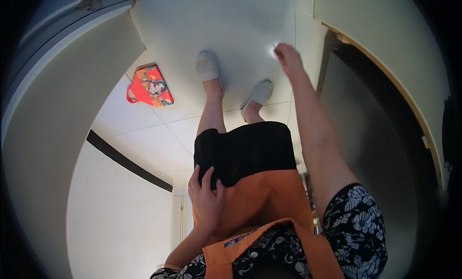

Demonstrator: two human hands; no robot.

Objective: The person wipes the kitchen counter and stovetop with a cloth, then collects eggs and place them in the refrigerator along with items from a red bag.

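Observation:
My left hand [208,199] rests against the front of my orange apron [270,196], its fingers spread over the edge of the black shorts or skirt [249,145]. It holds nothing. Stretched forward above the pale floor, my right hand [289,59] has its fingers curled in, slightly blurred, with no object seen in it. My feet, in light grey woven slip-on shoes [208,67], stand one ahead of the other, the left one farther forward. On the floor ahead to the left lies a red carry bag [151,87] with a colourful printed picture and a handle loop.
A pale wall or panel [65,98] curves along the left, with a door frame rail [83,15] at upper left. Below it runs a dark baseboard [126,160]. At right, close to my right arm, stands a dark grey panel [364,134] in a wood-edged opening [400,86]. Tiles [169,138] cover the floor.

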